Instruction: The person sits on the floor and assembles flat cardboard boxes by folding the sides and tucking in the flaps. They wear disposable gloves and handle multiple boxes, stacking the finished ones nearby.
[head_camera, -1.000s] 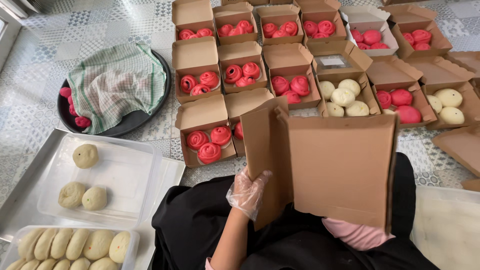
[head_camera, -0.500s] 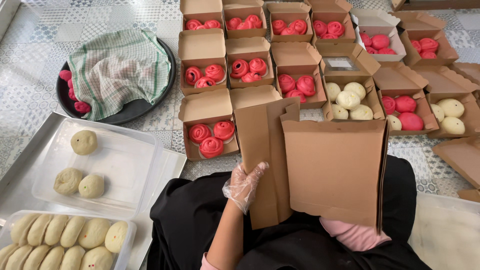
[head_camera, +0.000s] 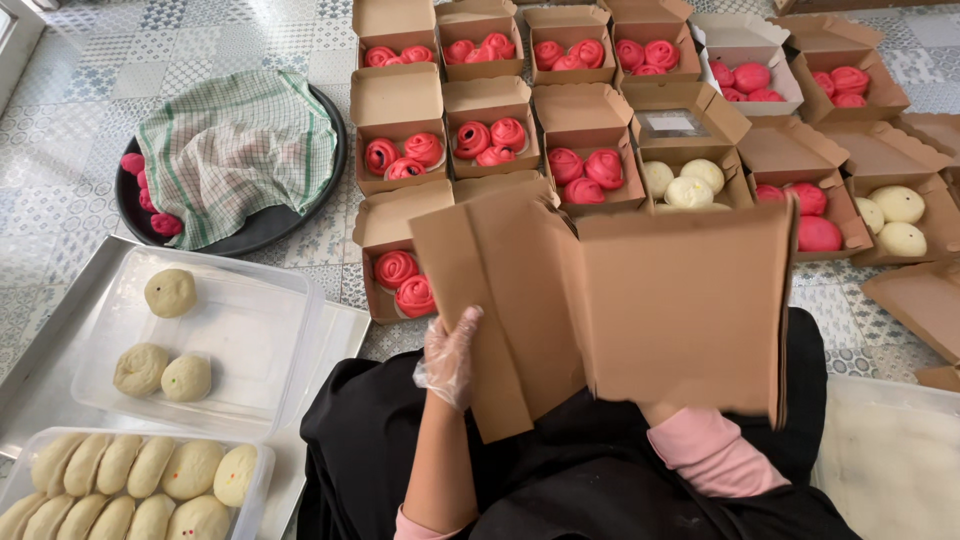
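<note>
Sitting on a patterned tile floor (head_camera: 70, 120), a person in black clothing works among rows of open brown cardboard boxes. A flat, unfolded cardboard box (head_camera: 640, 300) is held upright over the lap, just in front of the filled rows. The left hand (head_camera: 452, 352), in a thin clear glove, has its fingers loosely curled and pressed against the box's left flap. The right hand is hidden behind the panel; only a pink sleeve (head_camera: 710, 450) shows beneath it, so its grip cannot be told. Beyond the panel, boxes hold red rose-shaped buns (head_camera: 490, 140) and pale round buns (head_camera: 690, 185). To the left stand a clear plastic tray (head_camera: 250, 330) with three dough balls, a tub of pale buns (head_camera: 130, 480), and a dark round tray under a green checked cloth (head_camera: 235, 150).
</note>
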